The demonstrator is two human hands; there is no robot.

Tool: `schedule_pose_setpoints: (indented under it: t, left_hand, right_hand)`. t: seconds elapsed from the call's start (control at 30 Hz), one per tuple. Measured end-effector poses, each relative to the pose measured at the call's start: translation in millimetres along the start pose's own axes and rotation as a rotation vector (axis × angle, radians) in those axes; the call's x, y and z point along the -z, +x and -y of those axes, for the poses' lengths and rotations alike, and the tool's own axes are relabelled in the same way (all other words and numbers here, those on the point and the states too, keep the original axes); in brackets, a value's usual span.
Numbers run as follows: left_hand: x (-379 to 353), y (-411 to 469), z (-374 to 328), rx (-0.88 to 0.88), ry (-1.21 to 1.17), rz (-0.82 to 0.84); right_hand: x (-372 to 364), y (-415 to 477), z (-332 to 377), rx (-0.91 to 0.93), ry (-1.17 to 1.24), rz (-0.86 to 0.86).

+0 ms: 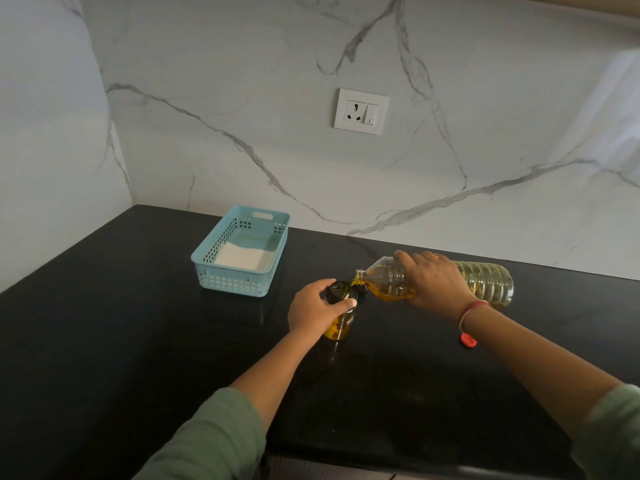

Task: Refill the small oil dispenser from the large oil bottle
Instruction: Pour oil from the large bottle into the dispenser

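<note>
right hand (433, 282) tips large oil bottle (485, 280) — left hand (313, 311) steadies dispenser (341, 327)

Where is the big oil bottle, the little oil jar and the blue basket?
big oil bottle (485, 280): head view, on its ribbed clear body.
little oil jar (337, 329): head view, on its oil-filled lower part.
blue basket (228, 280): head view, on its front wall.

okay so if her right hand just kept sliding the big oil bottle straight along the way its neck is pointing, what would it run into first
Most likely the small oil dispenser: the large oil bottle in the right hand points its mouth at the dispenser's open top, with the left hand wrapped around it. The blue basket looks farther back, though depth is hard to judge.
</note>
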State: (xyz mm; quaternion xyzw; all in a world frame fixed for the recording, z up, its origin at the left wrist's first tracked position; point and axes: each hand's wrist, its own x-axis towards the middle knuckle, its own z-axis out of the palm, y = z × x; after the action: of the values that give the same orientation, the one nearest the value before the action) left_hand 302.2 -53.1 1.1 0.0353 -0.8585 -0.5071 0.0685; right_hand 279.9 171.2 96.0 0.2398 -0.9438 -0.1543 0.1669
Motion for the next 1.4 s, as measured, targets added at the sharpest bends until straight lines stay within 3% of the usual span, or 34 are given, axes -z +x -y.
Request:
schedule_pose_setpoints:
  t: [1.4]
  left_hand:
    - [0.3, 0.0, 0.1, -0.005, 0.022, 0.0]
  right_hand:
    - [2.0, 2.1, 1.5, 0.0, 0.016, -0.013]
